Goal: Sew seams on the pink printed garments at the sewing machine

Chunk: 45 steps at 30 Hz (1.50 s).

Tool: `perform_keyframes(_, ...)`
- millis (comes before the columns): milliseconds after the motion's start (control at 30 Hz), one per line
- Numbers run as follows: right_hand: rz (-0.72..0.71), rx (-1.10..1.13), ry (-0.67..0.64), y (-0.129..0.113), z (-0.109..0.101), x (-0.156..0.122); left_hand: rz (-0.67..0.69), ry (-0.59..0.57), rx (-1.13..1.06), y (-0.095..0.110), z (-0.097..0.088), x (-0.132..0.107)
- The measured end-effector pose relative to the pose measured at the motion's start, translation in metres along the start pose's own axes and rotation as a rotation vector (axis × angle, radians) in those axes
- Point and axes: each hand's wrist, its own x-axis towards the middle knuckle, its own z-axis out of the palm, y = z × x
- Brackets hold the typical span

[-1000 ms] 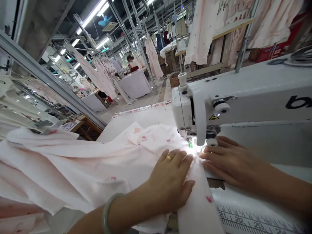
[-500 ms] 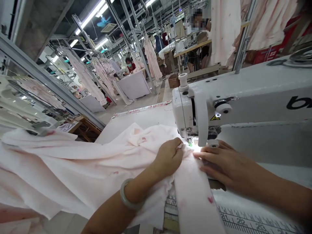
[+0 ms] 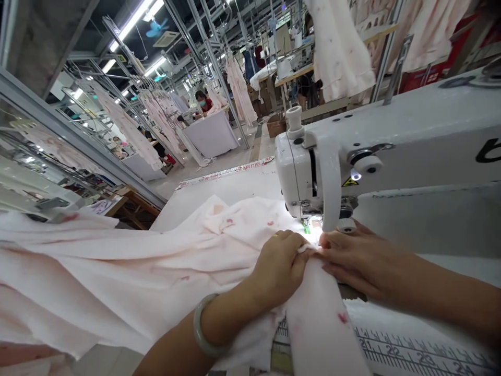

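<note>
The sewing machine [image 3: 391, 151] crowds in from the right, its head over the cloth [image 3: 156, 271] and the green-marked foot [image 3: 307, 226] lit up just beyond the hands. A ridged knob [image 3: 346, 225] hangs right above the right hand [image 3: 360, 261], in front of part of it. The left hand [image 3: 279, 266], with a pale bangle [image 3: 203, 324] on its wrist, is clamped on the cloth's edge between thumb and fingers. The right hand's fingertips lie at the same edge, just beside the left's; whether they grip it, I cannot tell.

The cloth, pale pink with red marks, lies in front of the foot and to its left. Its long folds run left to right, spreading from the foot toward the left edge of the view. A narrower strip [image 3: 321, 324] points from the hands toward the wearer, crossing the printed ruler [image 3: 415, 355].

The tabletop [image 3: 235, 185] is white and smooth. Beyond it, garments [image 3: 340, 47] hang from metal rails, a co-worker [image 3: 203, 102] sits at another table [image 3: 213, 133], and tube lamps [image 3: 133, 23] shine overhead.
</note>
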Motion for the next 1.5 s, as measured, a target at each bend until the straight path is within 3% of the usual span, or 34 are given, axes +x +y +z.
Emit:
perform_keyframes(133, -0.157, -0.068, 0.008, -0.003, -0.014, 0.004, 0.037, 0.039, -0.01, -0.004, 0.001, -0.005)
perform_keyframes(233, -0.227, -0.057, -0.005, -0.004, -0.018, 0.005, 0.159, 0.005, 0.109, -0.007, 0.002, -0.007)
perform_keyframes(367, -0.231, -0.046, -0.024, -0.003, -0.015, 0.004, 0.38, -0.132, 0.417, -0.008, 0.001, -0.007)
perform_keyframes(500, -0.211, -0.001, -0.049, -0.003, -0.014, 0.001, 0.529, -0.145, 0.525, -0.007, -0.001, -0.006)
perform_keyframes(600, -0.203, 0.013, -0.057, -0.002, -0.014, 0.0, 0.474, -0.139, 0.399, -0.009, -0.003, -0.004)
perform_keyframes(767, -0.175, 0.021, -0.081, -0.001, -0.013, -0.001, 0.221, -0.095, -0.043, -0.013, -0.006, 0.002)
perform_keyframes(867, -0.161, 0.038, -0.103, -0.001, -0.012, -0.002, 0.162, -0.107, -0.144, -0.015, -0.005, 0.005)
perform_keyframes(1033, -0.152, 0.045, -0.083, -0.001, -0.008, -0.004, 0.247, -0.105, -0.101, -0.016, -0.002, 0.003)
perform_keyframes(1267, -0.151, 0.047, -0.096, -0.002, -0.013, -0.001, 0.245, -0.127, -0.027, -0.007, -0.004, -0.005)
perform_keyframes(1367, -0.141, 0.046, -0.077, -0.003, -0.019, 0.001, 0.277, -0.125, 0.158, 0.004, -0.002, -0.016)
perform_keyframes(1500, -0.146, -0.044, 0.029, -0.001, -0.021, 0.001, 0.327, -0.007, 0.417, 0.013, 0.009, -0.035)
